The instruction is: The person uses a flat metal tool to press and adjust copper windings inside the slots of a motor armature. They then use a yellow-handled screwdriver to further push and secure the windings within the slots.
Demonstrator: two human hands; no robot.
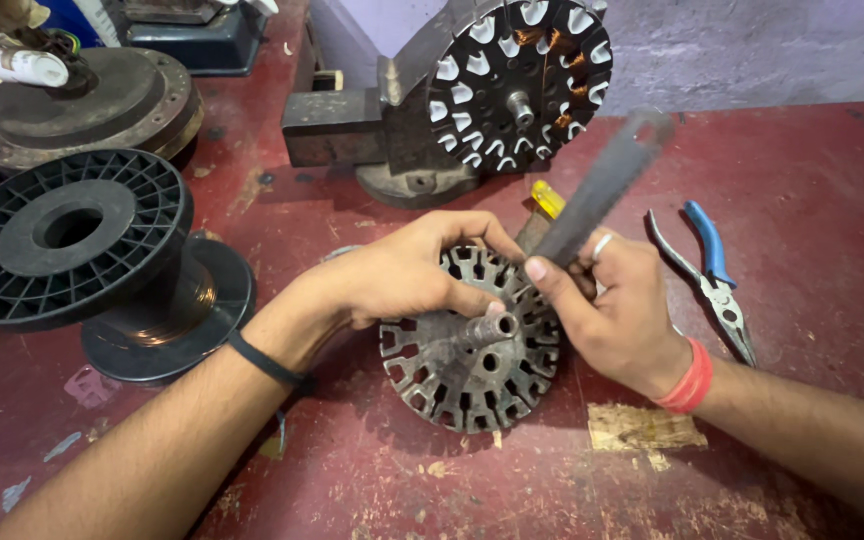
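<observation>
Close-up, workbench:
Fingers: right hand (620, 310) clamped on flat metal file (602, 185), blade blurred; left hand (407, 270) gripping stator core (472, 345) rim.
Stator: flat on red bench (802, 180), shaft up, btwn both hands.
Risk: file may skid off slots w/ loose hold, nicking left thumb.
Nearby: blue pliers (714, 275) right of stator; black spool (82, 250) left.

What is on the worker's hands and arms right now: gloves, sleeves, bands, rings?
No gloves or sleeves; both forearms are bare. The left hand has a thin black band at the wrist. The right hand has a red-orange thread band at the wrist and a pale ring on one finger.
</observation>
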